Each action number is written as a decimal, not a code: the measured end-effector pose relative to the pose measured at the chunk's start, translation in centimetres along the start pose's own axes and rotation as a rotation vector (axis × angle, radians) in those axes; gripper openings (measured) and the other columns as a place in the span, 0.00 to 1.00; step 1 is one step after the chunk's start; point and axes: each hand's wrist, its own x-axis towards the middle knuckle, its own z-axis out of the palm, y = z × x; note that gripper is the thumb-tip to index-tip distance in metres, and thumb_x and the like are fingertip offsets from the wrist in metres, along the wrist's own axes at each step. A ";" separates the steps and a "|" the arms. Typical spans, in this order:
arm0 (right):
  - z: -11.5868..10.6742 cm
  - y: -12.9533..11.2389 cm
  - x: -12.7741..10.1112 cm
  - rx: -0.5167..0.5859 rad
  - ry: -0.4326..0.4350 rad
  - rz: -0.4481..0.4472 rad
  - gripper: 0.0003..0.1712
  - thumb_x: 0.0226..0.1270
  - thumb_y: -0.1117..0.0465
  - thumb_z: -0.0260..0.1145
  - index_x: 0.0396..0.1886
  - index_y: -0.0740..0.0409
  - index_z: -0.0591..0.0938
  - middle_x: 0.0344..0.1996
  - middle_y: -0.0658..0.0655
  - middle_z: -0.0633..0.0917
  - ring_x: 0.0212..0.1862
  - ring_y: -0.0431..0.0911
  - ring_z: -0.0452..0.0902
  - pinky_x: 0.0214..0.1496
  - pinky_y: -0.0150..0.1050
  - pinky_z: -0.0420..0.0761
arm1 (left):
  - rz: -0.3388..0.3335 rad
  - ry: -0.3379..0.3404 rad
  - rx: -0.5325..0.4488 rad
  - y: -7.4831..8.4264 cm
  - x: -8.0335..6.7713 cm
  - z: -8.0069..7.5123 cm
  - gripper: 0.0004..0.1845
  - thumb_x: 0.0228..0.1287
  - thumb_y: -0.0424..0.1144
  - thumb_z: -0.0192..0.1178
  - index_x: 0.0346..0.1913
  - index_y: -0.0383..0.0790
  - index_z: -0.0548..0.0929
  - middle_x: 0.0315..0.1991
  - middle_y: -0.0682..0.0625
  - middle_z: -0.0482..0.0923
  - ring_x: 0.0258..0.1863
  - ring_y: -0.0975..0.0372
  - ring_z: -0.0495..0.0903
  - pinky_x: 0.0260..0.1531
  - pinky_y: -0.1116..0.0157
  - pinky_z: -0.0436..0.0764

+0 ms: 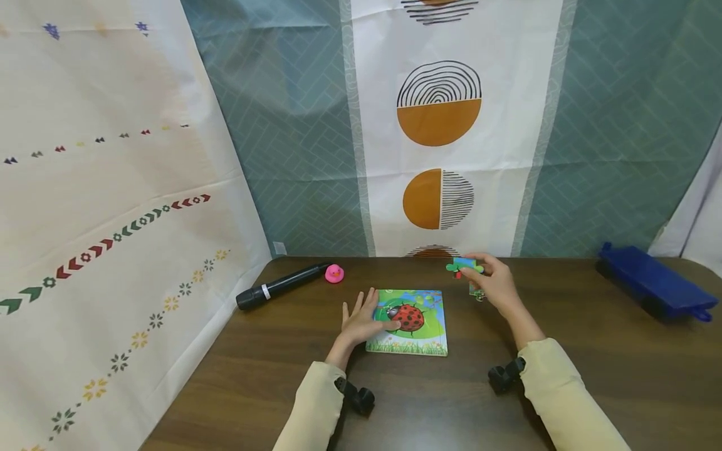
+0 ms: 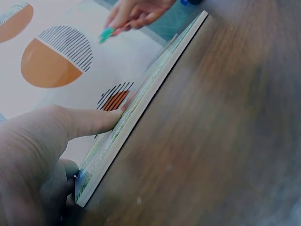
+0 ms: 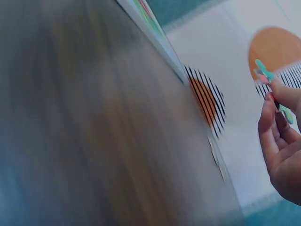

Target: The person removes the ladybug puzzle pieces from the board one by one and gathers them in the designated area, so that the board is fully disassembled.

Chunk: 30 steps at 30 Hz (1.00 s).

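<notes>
Nearest the camera, two pale yellow sleeves (image 1: 316, 401) run forward over the dark wooden table (image 1: 564, 401), each wrist carrying a small black camera mount. Just beyond them the left hand (image 1: 361, 319) lies flat with its fingers spread and straight, the fingertips pressing on the left part of the ladybird puzzle board (image 1: 417, 329); it grips nothing, and judging from the left wrist view, where a straight finger bears on the board's edge (image 2: 141, 108), the hand seems placed there to keep the board from sliding on the smooth wood. The board itself lies flat near the middle of the table, square to the person, its red ladybird picture facing up. A little farther off and to the right, the right hand (image 1: 496, 282) is raised above the table beyond the board's far right corner, its fingers curled and pinching a green and blue puzzle piece (image 1: 464, 266) at the fingertips, so that most of the piece stays visible. The right wrist view shows the same light pinch (image 3: 268, 77). A second small piece appears to lie just under that hand, though it is mostly hidden. Farther left, near the table's back edge, a black marker-like cylinder (image 1: 279, 286) lies beside a pink rubber duck (image 1: 334, 274), and a blue pouch (image 1: 651, 282) rests far right. Patterned cloths (image 1: 440, 125) hang behind.
</notes>
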 end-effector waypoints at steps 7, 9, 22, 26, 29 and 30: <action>-5.9 2.6 -1.0 -0.141 0.060 0.054 0.33 0.65 0.43 0.59 0.63 0.57 0.70 0.32 0.33 0.73 0.33 0.34 0.71 0.34 0.31 0.75 | -0.007 0.004 0.004 0.3 0.2 0.2 0.52 0.54 0.60 0.60 0.74 0.44 0.45 0.77 0.49 0.40 0.76 0.51 0.35 0.68 0.41 0.23; -6.9 3.4 -1.5 -0.159 0.059 0.077 0.34 0.65 0.42 0.57 0.64 0.57 0.69 0.32 0.37 0.72 0.31 0.35 0.68 0.32 0.32 0.73 | -0.008 -0.002 0.007 0.3 0.1 0.2 0.52 0.54 0.60 0.60 0.74 0.44 0.45 0.77 0.49 0.39 0.76 0.51 0.34 0.68 0.42 0.23; -7.3 5.7 -1.9 -0.265 -0.014 0.165 0.34 0.68 0.43 0.54 0.65 0.61 0.68 0.62 0.72 0.68 0.50 0.58 0.70 0.42 0.40 0.73 | -0.003 0.003 -0.014 -0.1 0.0 0.1 0.51 0.54 0.60 0.61 0.74 0.43 0.47 0.77 0.48 0.41 0.76 0.50 0.35 0.68 0.40 0.24; -7.2 5.8 -1.9 -0.359 -0.019 0.118 0.32 0.68 0.44 0.55 0.63 0.60 0.70 0.57 0.72 0.74 0.48 0.58 0.72 0.38 0.35 0.70 | 0.004 0.016 -0.001 -0.2 0.1 0.1 0.51 0.54 0.60 0.60 0.74 0.42 0.47 0.76 0.47 0.41 0.76 0.50 0.36 0.68 0.40 0.24; -7.2 5.7 -1.9 -0.446 -0.031 0.082 0.30 0.67 0.44 0.56 0.61 0.59 0.72 0.49 0.69 0.79 0.41 0.54 0.73 0.34 0.34 0.68 | 0.003 0.012 0.010 -0.3 0.2 0.2 0.52 0.54 0.61 0.60 0.74 0.42 0.46 0.77 0.48 0.40 0.76 0.50 0.35 0.68 0.41 0.23; -7.2 5.7 -1.9 -0.475 -0.037 0.073 0.30 0.67 0.44 0.56 0.61 0.59 0.73 0.47 0.69 0.79 0.40 0.53 0.74 0.33 0.34 0.67 | 0.003 0.011 0.011 -0.3 0.3 0.2 0.52 0.54 0.61 0.60 0.74 0.42 0.46 0.77 0.48 0.40 0.76 0.50 0.35 0.68 0.41 0.23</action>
